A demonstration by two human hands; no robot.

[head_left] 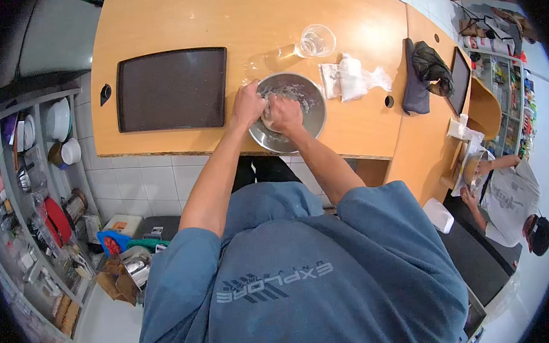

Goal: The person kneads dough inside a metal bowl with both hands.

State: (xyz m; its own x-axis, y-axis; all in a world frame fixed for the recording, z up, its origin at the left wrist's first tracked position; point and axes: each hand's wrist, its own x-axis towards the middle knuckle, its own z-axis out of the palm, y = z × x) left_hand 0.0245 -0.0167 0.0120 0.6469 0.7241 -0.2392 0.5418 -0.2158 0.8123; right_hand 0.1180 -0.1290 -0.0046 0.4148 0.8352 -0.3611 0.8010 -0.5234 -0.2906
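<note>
Dough (271, 122) lies inside the metal bowl (314, 126), toward its left wall. The left hand (249, 104) clasps the bowl's rim, apparently steadying it; the right hand (284, 113) presses inside, its fingers too hidden to judge. A clear cup (317, 41) stands just beyond the bowl, presumably for easy reach.

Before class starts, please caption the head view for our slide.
Left hand at the rim of a metal bowl, right hand inside, with a clear cup and dark tray nearby.
</note>
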